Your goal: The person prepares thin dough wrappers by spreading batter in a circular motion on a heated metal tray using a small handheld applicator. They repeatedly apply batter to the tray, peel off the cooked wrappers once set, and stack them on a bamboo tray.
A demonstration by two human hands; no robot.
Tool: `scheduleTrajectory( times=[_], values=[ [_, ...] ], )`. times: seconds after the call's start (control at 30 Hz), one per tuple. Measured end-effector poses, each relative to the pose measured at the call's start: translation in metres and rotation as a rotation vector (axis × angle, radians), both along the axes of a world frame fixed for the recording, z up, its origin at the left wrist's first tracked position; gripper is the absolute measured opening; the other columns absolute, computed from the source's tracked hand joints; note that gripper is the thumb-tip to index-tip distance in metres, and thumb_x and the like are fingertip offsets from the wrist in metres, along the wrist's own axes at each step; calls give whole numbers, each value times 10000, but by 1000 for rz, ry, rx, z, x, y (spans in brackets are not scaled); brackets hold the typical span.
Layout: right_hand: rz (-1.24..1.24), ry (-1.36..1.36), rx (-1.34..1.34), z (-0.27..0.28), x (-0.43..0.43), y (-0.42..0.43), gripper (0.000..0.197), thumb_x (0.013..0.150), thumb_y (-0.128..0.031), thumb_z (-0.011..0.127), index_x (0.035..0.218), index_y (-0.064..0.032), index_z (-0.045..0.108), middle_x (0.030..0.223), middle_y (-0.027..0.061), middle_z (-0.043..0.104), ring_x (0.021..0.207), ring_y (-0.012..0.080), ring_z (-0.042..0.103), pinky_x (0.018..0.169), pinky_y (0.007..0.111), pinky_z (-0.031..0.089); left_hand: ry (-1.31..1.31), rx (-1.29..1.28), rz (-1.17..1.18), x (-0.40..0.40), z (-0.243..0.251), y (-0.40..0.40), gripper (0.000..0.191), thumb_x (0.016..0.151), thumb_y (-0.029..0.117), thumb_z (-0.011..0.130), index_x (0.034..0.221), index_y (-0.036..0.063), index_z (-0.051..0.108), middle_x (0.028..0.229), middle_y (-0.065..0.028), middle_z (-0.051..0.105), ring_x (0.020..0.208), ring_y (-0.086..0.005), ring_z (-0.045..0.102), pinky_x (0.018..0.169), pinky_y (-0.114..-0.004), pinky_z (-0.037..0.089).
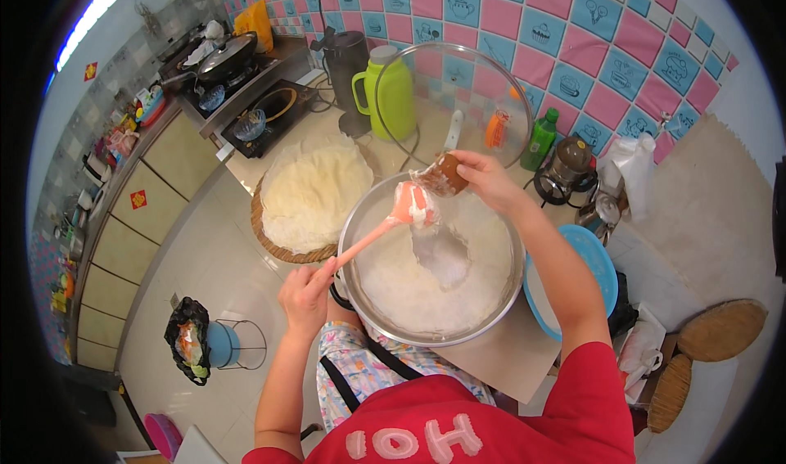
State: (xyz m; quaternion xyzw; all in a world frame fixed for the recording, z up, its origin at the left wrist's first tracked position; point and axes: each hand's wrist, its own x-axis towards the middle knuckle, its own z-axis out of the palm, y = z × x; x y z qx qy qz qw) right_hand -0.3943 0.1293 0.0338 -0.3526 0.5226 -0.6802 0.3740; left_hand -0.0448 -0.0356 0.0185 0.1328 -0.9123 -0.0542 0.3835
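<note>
My left hand (305,293) grips the long handle of a pink ladle (412,205) whose head is coated in white batter. Between the fingers of my right hand (488,178) is a brown scraper (447,177) smeared with batter, held against or right beside the ladle's head. Both are above a large round metal pan (345,243) that has a thin whitish layer across its bottom, with a bare, shiny gap near the middle. To the left, a stack of thin pale flatbreads (313,194) lies on a round woven tray (273,246).
Behind the pan stand a glass lid (455,46), a green thermos jug (392,99) and a green bottle (540,139). A blue basin (605,280) of whitish liquid is at the right, near a stacked metal appliance (568,163). An induction cooker (270,117) sits at the back left.
</note>
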Motion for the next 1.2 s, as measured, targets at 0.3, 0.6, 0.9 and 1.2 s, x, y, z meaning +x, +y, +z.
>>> scheduleTrajectory(
  times=[0.3,0.6,0.9,1.2],
  values=[
    [15,210,99,0,20,30,322,959,-64,491,1272,3,532,1155,36,611,1052,127,563,930,296,440,-33,130,64,-2,-10,7,434,711,49,713,1115,206,693,726,-6,549,646,-193,528,562,-322,434],
    [-93,657,35,15,33,38,250,900,4,525,1129,-21,623,1012,56,618,968,162,558,857,280,447,-61,-127,43,-22,5,24,407,743,32,656,1097,227,698,678,2,503,592,-180,495,521,-307,412],
    [-90,904,143,-5,23,63,230,890,23,535,1097,-12,628,1040,72,619,981,204,563,889,304,430,-74,-96,85,-30,0,34,383,749,42,640,1081,225,699,667,-4,492,594,-190,508,520,-321,421],
    [-168,333,115,-16,10,52,237,904,-11,536,1124,-17,625,1062,-12,611,971,85,534,844,237,419,-116,171,75,-22,-4,32,394,745,78,690,1107,235,689,714,-14,540,663,-202,560,573,-335,447]
  ],
)
